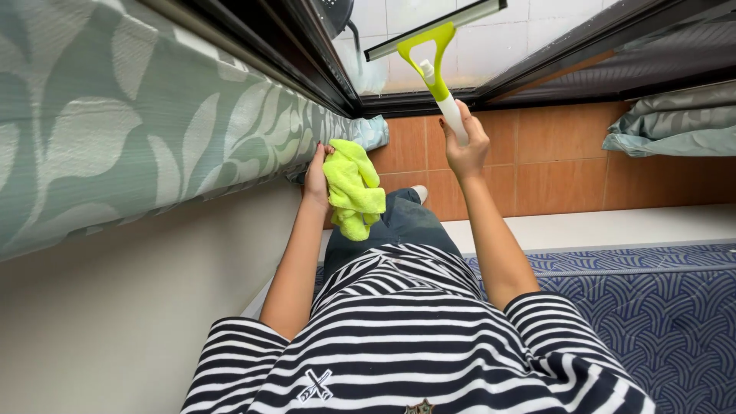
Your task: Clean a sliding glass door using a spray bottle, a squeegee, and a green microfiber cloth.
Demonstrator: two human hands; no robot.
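Closest in, your striped shirt [414, 330] fills the bottom and runs off the frame edge, so your legs are mostly hidden; just a bit of jeans [399, 222] and one pale shoe tip [419, 192] poke out past it. A patterned blue mat [659, 314] is cut off on the right. Your left hand [315, 178] is closed around a yellow-green cloth [353, 190], which hangs down and covers your fingers, right beside the leafy curtain [138, 123]. Further out, your right hand [464, 142] is wrapped tight on the white handle of a squeegee [434, 54], its blade up against the window glass [475, 46]. The blade's far end goes off the top edge, and what's behind the glass is hard to make out.
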